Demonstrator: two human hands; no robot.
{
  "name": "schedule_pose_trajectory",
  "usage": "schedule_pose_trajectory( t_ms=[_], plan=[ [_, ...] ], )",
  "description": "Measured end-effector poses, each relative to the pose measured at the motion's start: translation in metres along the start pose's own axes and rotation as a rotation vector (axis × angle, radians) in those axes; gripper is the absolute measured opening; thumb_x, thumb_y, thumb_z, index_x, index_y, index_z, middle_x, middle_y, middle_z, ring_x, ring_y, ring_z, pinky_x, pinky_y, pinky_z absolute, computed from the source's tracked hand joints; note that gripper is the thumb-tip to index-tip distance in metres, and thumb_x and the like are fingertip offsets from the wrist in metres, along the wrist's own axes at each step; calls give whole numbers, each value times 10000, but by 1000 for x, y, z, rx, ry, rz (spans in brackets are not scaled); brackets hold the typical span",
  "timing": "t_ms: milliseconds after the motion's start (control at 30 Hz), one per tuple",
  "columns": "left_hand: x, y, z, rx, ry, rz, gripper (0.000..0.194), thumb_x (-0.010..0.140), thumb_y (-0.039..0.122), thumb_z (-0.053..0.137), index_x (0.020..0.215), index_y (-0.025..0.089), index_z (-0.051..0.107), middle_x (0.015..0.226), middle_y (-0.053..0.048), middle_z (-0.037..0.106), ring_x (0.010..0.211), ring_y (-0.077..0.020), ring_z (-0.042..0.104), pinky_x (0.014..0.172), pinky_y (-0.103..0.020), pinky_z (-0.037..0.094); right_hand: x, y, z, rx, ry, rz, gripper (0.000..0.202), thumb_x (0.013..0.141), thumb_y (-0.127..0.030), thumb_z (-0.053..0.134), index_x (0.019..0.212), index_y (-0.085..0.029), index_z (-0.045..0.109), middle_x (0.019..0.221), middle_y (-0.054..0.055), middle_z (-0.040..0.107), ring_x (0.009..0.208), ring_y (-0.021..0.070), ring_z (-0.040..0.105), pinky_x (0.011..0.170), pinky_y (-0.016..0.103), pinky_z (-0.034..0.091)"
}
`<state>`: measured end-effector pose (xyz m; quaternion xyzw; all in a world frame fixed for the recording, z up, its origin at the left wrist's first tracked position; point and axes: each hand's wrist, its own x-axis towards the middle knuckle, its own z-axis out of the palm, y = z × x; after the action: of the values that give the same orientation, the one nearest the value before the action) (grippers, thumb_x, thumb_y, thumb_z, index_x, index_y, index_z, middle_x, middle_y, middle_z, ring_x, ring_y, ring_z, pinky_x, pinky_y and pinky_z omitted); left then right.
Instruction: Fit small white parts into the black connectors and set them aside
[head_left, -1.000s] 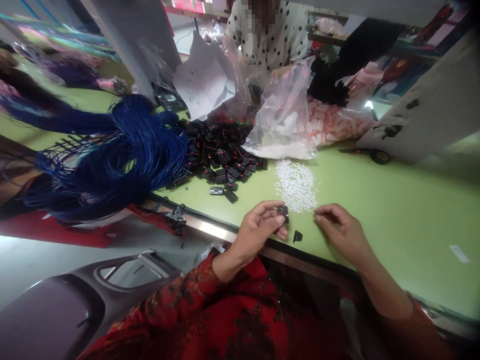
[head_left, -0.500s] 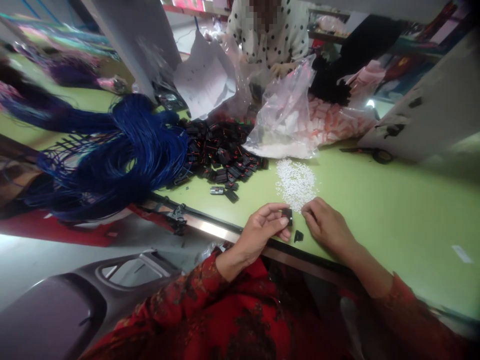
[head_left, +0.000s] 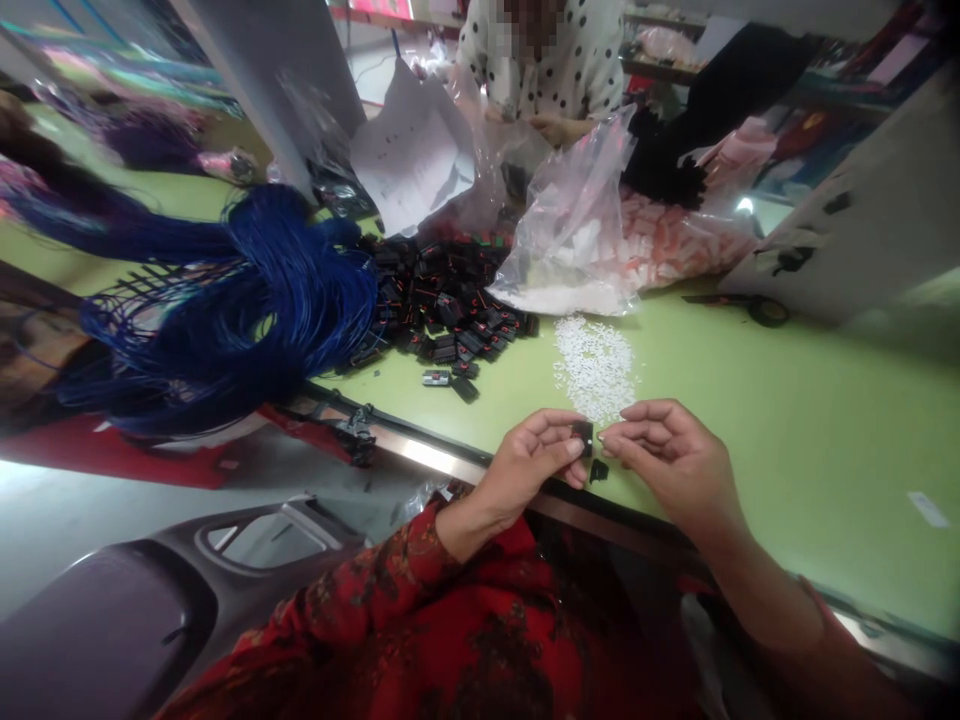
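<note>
My left hand (head_left: pixel 536 450) is closed around a small black plastic connector housing (head_left: pixel 583 438), held upright over the table edge. A white dot shows on the housing's face. My right hand (head_left: pixel 675 455) is just right of it, thumb and fingertips pinched on what looks like a tiny white piece, close to the housing but apart from it. A loose black plastic part (head_left: pixel 598 470) lies on the table below and between my hands. Just beyond my fingertips, small white pieces (head_left: pixel 596 365) are spread in a patch on the green table (head_left: pixel 787 430).
Many black connector housings (head_left: pixel 450 300) are heaped left of the white pieces, beside a large bundle of blue wires (head_left: pixel 247 300). Clear plastic bags (head_left: pixel 570 230) and pink-white parts (head_left: pixel 675 245) lie behind. Black scissors (head_left: pixel 765 310) rest at right. A person in a dotted shirt (head_left: pixel 592 60) sits opposite.
My right hand has lifted from the edge of the white pieces, turned, and come toward the housing with its fingertips pinched. My left hand still holds the housing, shifted slightly right.
</note>
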<state>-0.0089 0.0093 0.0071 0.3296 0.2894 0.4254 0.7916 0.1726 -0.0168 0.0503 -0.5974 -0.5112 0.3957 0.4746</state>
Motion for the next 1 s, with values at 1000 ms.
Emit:
schedule_pose_trajectory(
  t_ms=[1000],
  plan=[
    [-6,1,6,-9,-126,74,366,797,308,860,1078,139,696,865,-28,727,567,-97,680,573,-224,564,1,-4,0,165,-164,86,275,738,-377,880,852,-213,691,766,5,725,703,143,691,683,270,598]
  ],
)
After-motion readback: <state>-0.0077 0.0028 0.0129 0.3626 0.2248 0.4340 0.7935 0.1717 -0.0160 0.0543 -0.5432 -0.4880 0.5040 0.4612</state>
